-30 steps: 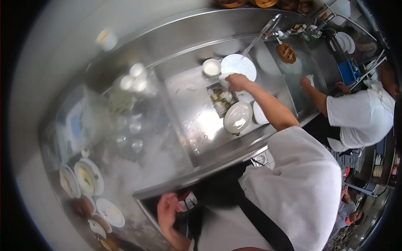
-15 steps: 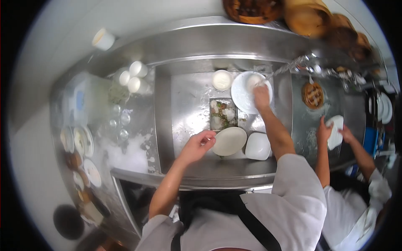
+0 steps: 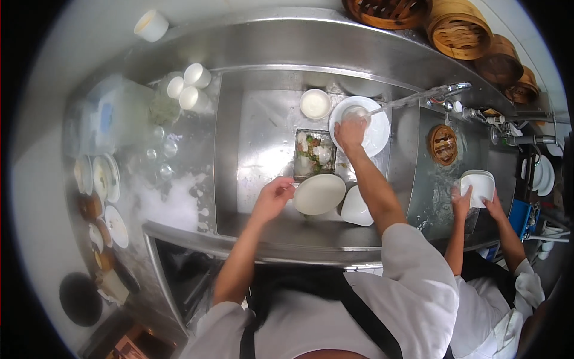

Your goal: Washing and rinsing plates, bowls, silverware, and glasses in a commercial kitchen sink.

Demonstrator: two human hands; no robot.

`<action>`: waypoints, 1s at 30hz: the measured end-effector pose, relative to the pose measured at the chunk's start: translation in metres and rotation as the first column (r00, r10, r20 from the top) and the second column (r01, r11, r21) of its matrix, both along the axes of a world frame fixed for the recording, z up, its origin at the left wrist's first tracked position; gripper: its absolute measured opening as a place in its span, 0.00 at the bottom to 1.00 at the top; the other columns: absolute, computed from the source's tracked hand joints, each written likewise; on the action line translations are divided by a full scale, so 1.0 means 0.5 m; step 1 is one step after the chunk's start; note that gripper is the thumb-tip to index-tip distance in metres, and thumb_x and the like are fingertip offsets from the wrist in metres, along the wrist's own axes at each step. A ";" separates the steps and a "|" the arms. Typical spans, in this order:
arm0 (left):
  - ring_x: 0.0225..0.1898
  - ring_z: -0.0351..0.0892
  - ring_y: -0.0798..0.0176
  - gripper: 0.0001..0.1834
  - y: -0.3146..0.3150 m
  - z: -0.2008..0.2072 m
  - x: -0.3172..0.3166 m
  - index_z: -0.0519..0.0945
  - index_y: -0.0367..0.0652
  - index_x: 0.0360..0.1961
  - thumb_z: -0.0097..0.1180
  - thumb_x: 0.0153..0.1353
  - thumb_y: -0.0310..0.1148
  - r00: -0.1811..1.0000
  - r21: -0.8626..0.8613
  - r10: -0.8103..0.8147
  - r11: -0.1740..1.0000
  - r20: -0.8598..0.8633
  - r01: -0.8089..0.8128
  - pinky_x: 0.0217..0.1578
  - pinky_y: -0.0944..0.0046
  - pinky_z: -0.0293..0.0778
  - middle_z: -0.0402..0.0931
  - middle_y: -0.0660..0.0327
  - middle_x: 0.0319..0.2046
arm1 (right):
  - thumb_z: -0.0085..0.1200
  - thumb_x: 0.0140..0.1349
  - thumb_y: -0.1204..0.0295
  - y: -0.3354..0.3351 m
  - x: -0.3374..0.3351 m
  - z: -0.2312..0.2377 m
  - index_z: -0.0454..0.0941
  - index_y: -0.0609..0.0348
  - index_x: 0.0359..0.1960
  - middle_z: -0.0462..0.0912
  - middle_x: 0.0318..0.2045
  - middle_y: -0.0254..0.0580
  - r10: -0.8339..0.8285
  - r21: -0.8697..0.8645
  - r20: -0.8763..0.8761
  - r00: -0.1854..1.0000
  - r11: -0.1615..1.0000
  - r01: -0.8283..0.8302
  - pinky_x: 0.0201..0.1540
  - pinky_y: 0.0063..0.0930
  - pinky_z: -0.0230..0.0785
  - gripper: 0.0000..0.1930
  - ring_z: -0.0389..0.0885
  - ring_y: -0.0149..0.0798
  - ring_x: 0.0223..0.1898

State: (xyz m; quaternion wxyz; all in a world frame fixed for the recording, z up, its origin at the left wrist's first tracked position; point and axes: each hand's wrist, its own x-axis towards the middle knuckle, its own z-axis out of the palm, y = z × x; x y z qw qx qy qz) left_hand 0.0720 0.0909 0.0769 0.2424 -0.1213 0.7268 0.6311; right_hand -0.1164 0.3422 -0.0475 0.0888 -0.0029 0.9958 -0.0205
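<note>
Head view looks straight down into a steel sink (image 3: 263, 137). Left hand (image 3: 274, 196) pinches the rim of a cream oval plate (image 3: 318, 194) low in the basin, fingers curled on its edge. Right hand (image 3: 350, 131) presses flat on a round white plate (image 3: 360, 125) under the tap's stream (image 3: 400, 103); its grip is spread over a cloth or sponge. A strainer of scraps (image 3: 313, 153) sits between both plates. Beside them, another person's hands (image 3: 475, 202) hold a white bowl (image 3: 478, 184).
</note>
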 end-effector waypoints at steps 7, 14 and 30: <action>0.37 0.78 0.72 0.14 -0.060 -0.002 0.107 0.78 0.39 0.50 0.60 0.64 0.30 0.993 -0.111 0.052 0.993 0.105 -0.040 0.38 0.70 0.74 0.80 0.64 0.36 | 0.56 0.63 0.58 0.093 -0.080 -0.102 0.78 0.67 0.44 0.83 0.38 0.60 -0.383 -0.521 -0.207 0.900 0.822 0.230 0.48 0.47 0.73 0.20 0.81 0.59 0.43; 0.39 0.78 0.69 0.13 -0.135 0.088 0.123 0.79 0.38 0.49 0.59 0.64 0.28 0.991 -0.150 0.127 0.981 0.028 -0.122 0.44 0.66 0.75 0.80 0.63 0.35 | 0.52 0.61 0.75 -0.082 -0.018 -0.002 0.76 0.61 0.33 0.78 0.31 0.50 0.343 -0.367 -0.374 0.862 0.799 -0.477 0.44 0.50 0.67 0.03 0.76 0.58 0.37; 0.47 0.81 0.54 0.19 -1.461 0.047 0.083 0.68 0.30 0.56 0.48 0.69 0.32 0.337 0.314 0.941 0.328 -0.029 -0.891 0.46 0.60 0.82 0.78 0.49 0.44 | 0.51 0.68 0.69 -0.086 -0.062 0.161 0.78 0.63 0.47 0.83 0.38 0.40 -0.065 -0.820 0.453 0.889 -0.423 0.387 0.46 0.23 0.78 0.12 0.81 0.34 0.40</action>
